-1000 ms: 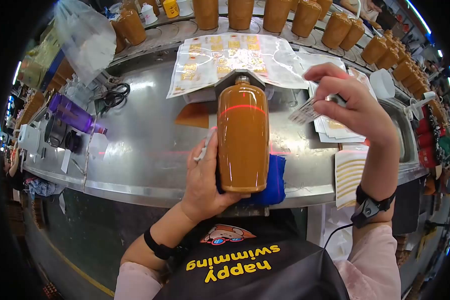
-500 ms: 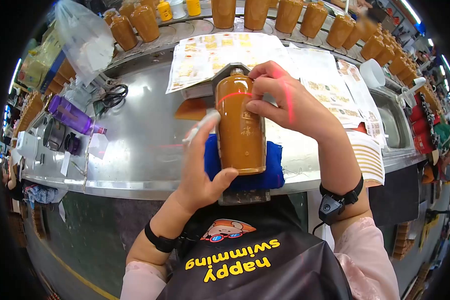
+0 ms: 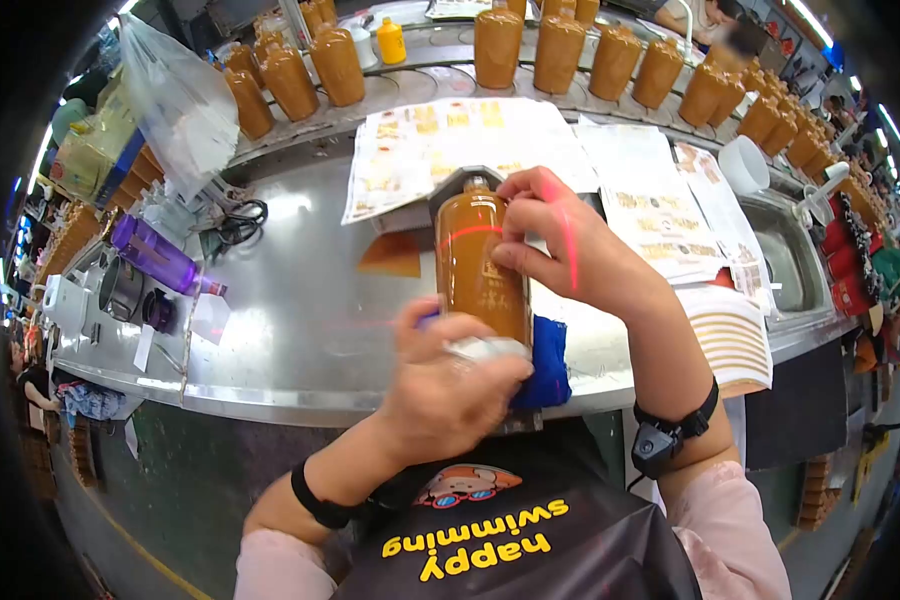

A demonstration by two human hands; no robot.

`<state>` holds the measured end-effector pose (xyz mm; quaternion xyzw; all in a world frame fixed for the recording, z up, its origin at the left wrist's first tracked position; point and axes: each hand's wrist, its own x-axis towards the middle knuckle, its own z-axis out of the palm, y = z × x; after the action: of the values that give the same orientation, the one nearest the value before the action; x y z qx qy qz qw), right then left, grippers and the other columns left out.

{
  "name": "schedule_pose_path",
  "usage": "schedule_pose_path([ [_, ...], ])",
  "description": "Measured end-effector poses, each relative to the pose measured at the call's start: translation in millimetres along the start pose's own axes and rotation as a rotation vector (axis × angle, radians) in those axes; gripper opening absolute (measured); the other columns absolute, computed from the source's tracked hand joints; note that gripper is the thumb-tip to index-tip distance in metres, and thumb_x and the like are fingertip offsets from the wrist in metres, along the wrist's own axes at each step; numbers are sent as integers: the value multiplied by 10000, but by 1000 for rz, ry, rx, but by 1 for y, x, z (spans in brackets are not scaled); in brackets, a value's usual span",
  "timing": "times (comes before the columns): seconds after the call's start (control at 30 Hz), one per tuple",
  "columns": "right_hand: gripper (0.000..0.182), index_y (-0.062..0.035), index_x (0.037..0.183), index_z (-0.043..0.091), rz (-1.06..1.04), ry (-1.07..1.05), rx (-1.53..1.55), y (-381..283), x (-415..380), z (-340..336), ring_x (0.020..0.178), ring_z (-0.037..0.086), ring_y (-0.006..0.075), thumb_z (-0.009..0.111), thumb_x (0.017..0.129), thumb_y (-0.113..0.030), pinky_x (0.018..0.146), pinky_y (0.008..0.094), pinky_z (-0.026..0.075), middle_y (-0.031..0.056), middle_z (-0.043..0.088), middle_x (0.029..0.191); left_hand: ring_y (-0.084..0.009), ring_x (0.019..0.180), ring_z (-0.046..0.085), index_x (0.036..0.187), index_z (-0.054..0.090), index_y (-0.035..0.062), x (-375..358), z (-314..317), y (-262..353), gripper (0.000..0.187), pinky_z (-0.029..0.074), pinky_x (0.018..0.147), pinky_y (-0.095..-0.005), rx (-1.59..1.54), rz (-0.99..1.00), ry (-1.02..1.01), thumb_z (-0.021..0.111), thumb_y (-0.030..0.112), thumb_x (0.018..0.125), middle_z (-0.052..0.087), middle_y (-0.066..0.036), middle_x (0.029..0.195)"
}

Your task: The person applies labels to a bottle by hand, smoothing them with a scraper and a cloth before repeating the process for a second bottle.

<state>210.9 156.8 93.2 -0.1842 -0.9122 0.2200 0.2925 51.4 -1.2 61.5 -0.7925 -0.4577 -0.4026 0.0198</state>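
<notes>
A glossy brown bottle with gold characters lies on a dark support, its neck pointing away from me. A red light line crosses its upper part. My right hand is closed against the bottle's upper right side, thumb and fingers bent at its edge. Blurred by motion, my left hand is over the bottle's lower end, fingers curled round a white wad that seems to be cloth or sponge. Beneath the bottle a blue cloth shows at the right.
Printed gold decal sheets lie beyond the bottle on the metal table. More brown bottles stand along a conveyor. At left are a purple bottle and a black cable; at right, a sink.
My left hand has swung from the bottle's left side to across its lower end, carrying the white wad. My right hand stays at the upper right side. The whole view has shifted slightly.
</notes>
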Motion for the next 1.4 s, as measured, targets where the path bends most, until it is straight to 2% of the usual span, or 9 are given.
schedule_pose_path([
  [0.07, 197, -14, 838, 565, 9, -4, 15, -2, 3, 1, 1020, 571, 319, 721, 842, -134, 877, 391, 480, 165, 526, 1147, -232, 1098, 537, 1131, 634, 47, -11, -9, -17, 264, 327, 1064, -417, -133, -261, 133, 613, 152, 889, 650, -90, 1101],
  [0.17, 196, -18, 834, 561, 28, -22, 46, -8, 10, 1, 1021, 574, 321, 721, 844, -132, 868, 388, 484, 163, 529, 1152, -270, 1135, 513, 1167, 593, 28, -5, 5, -38, 308, 374, 1026, -364, -568, -624, 358, 636, 154, 890, 587, -121, 1166],
  [0.2, 194, -19, 833, 561, 35, -26, 47, -9, 11, 1, 1020, 575, 321, 720, 845, -131, 864, 386, 485, 163, 530, 1154, -208, 1240, 441, 1365, 403, 5, -4, 5, -50, 526, 346, 1056, -369, -587, -581, 201, 609, 204, 924, 473, -115, 1359],
  [0.33, 167, -7, 846, 586, 27, 10, 41, -9, 12, 3, 1005, 553, 339, 717, 825, -108, 853, 400, 485, 178, 543, 1095, -227, 1265, 426, 1451, 234, 6, 13, 27, -53, 733, 335, 1078, -366, -662, -648, 121, 654, 248, 901, 347, -163, 1417],
  [0.47, 166, -20, 955, 613, 65, 326, 3, -4, 6, 11, 1020, 551, 358, 696, 813, -45, 857, 406, 481, 188, 544, 1105, -284, 1295, 379, 1417, 267, -45, 13, 39, -49, 741, 300, 1106, -399, -751, -640, 231, 683, 275, 894, 373, -213, 1380],
  [0.7, 465, -47, 1260, 611, -16, 190, -141, -34, -42, 26, 1139, 508, 389, 720, 812, -111, 965, 442, 441, 206, 491, 1262, -269, 1287, 405, 1434, 244, -46, 19, 41, -56, 781, 351, 1081, -379, -905, -720, 254, 706, 255, 881, 371, -212, 1381],
  [0.87, 488, -42, 1296, 588, 21, 191, -135, -25, -43, 27, 1146, 496, 386, 710, 836, -148, 969, 447, 438, 205, 476, 1278, -253, 1279, 413, 1432, 238, -53, 21, 42, -56, 772, 368, 1065, -368, -768, -716, 209, 697, 256, 894, 383, -212, 1383],
  [0.97, 500, -34, 1316, 569, 37, 195, -104, -25, -41, 26, 1146, 493, 386, 699, 851, -161, 975, 444, 433, 208, 472, 1282, -246, 1280, 412, 1419, 264, -59, 32, 36, -58, 723, 367, 1063, -361, -1096, -779, 314, 672, 259, 915, 394, -210, 1378],
  [1.4, 508, -18, 1344, 542, 71, 192, -46, -24, -47, 36, 1188, 482, 396, 672, 889, -203, 1008, 438, 421, 235, 449, 1316, -265, 1313, 403, 1460, 234, -68, 21, 41, -58, 770, 357, 1085, -370, -848, -713, 223, 678, 239, 911, 371, -222, 1403],
])
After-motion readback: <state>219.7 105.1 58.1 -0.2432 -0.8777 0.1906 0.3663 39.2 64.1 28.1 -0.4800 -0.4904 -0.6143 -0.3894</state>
